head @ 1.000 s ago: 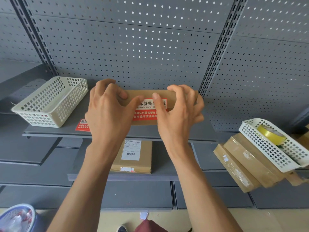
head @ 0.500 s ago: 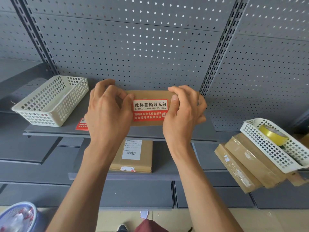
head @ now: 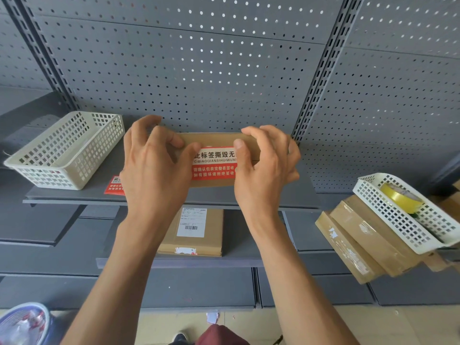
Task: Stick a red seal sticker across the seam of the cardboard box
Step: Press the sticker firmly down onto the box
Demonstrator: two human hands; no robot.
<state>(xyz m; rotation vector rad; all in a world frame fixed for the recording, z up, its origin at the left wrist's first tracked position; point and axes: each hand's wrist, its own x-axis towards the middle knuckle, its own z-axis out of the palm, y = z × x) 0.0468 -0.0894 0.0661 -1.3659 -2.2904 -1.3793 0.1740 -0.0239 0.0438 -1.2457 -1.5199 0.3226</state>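
A red seal sticker (head: 214, 165) on the cardboard box (head: 219, 140) reads "CIBIAOQIANSIHUIWUXI" under a white band of Chinese characters. The left hand (head: 154, 168) and right hand (head: 265, 168) reach up, fingers curled over the box's ends, thumbs pressing the sticker's edges. The box sits on the grey shelf (head: 293, 192), against the pegboard (head: 199, 78).

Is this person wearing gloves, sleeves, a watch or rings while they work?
No. Both the left hand and the right hand are bare, with no gloves, rings or watch visible. The forearms are uncovered to the bottom of the picture, so no sleeve shows. The nails look short and plain.
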